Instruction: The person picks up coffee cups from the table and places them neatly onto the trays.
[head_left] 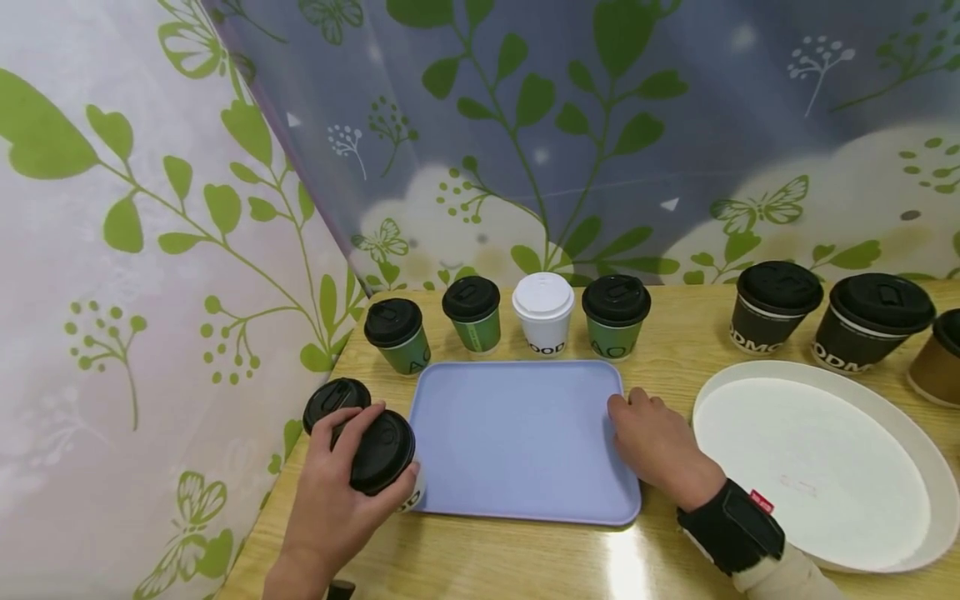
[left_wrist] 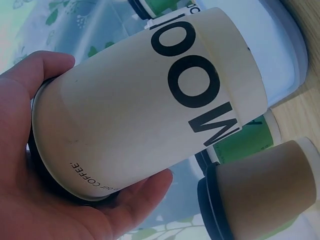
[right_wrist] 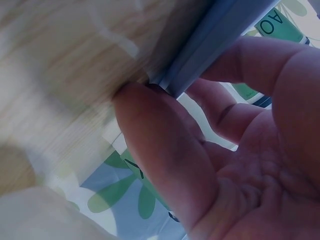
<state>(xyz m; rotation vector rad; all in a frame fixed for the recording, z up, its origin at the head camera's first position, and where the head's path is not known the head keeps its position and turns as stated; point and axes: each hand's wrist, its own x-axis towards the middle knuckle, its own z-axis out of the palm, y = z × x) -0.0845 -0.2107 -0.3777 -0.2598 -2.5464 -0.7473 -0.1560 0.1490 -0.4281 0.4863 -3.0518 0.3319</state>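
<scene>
In the head view, the left hand [head_left: 337,504] grips a white paper coffee cup [head_left: 384,454] from above by its black lid. The cup is just beside the near-left corner of a lavender-blue rectangular tray [head_left: 517,442]; whether its base rests on the wooden table [head_left: 525,558] is hidden. The tray's long axis runs left to right between the hands, so the cup lies at its left end, with the left hand far nearer. The right hand [head_left: 656,442] is at the tray's right edge, beside a round white tray [head_left: 825,467].

In the left wrist view, thumb and fingers spread around the lid end, the cup's base pointing away from the palm. A brown paper cup [left_wrist: 270,190] is near it.

In the right wrist view, the fingers close narrowly about the blue tray's rim, one below it, others above.
</scene>
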